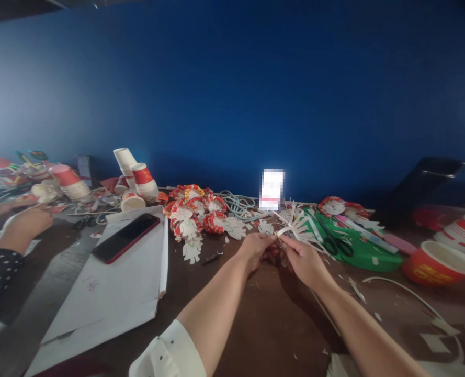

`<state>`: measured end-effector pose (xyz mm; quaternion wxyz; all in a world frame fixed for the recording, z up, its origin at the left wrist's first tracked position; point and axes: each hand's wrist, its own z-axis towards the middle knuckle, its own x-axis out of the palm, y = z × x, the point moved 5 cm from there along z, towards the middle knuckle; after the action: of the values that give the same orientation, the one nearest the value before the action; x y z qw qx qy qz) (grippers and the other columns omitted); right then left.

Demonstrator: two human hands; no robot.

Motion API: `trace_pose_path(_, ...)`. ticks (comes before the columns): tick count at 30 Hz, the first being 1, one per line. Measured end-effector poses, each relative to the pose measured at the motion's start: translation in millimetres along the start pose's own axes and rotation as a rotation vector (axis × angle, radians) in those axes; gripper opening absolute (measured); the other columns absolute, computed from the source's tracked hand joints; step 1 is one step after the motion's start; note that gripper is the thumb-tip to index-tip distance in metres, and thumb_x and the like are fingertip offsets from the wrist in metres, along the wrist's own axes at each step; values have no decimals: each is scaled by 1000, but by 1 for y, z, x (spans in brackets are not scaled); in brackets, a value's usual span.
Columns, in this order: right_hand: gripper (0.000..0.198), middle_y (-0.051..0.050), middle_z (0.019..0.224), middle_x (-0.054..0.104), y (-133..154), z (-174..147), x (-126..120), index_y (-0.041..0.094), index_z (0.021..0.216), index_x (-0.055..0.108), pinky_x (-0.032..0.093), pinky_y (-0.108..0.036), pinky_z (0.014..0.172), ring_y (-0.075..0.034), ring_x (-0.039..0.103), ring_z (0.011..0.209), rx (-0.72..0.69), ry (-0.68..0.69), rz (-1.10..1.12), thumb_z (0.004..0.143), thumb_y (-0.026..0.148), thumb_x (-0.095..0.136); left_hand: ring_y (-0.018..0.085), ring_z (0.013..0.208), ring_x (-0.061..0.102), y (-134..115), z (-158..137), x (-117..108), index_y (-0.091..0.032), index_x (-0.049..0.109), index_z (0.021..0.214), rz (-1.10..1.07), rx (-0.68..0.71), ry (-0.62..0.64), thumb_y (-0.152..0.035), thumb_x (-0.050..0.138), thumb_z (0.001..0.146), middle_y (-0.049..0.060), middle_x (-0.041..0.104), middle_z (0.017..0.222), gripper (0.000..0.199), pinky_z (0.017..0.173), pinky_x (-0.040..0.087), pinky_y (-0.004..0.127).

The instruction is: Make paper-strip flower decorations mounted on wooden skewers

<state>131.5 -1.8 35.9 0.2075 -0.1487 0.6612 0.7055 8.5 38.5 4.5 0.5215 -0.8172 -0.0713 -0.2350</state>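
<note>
Above the brown table, my left hand [259,248] and my right hand [303,261] meet, fingertips pinched together. Between them is a white paper piece cut into fringe-like strips [295,224], which fans out past my right fingers. Both hands grip its lower end, though my fingers hide just where. Left of my hands lie several red-and-white paper flowers [196,207] with white cut-paper leaves [193,248]. Close to my right hand, scissors with dark handles [337,245] rest on a green sheet [377,259].
A phone [127,238] lies on a white board [110,293] to the left. Paper cups [144,180] are stacked behind it. A red paper bowl [438,264] stands at right. Another person's hand [30,225] is at far left. Paper scraps and a cable [238,205] lie about.
</note>
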Motion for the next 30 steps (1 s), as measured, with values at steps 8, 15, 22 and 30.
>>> trace_pose_path(8,66,1,42,51,-3,0,-2,4,129,69,43,-30,48,-19,51,43,31,-10,-38,81,45,48,6,52,54,1,2,0,-6,69,69,-14,4,29,-18,79,79,4,64,64,18,57,49,20)
trace_pose_path(15,63,1,46,54,-3,1,-1,5,132,67,41,-29,45,-17,49,41,-30,-2,-72,85,42,45,7,52,55,1,5,-1,-6,69,70,-15,1,29,-19,81,78,3,63,63,19,60,50,22)
trace_pose_path(22,58,1,47,55,0,-2,-1,9,134,65,44,-29,50,-17,51,42,-37,-10,-117,86,35,45,8,56,56,-2,2,-1,-8,67,68,-11,10,27,-20,84,74,3,63,64,22,66,52,24)
trace_pose_path(30,54,1,51,58,-2,-1,2,10,129,65,45,-30,52,-17,54,43,-41,-16,-56,86,37,46,8,56,57,-6,-1,1,-8,67,68,-7,2,32,-20,82,76,3,63,64,21,67,52,23)
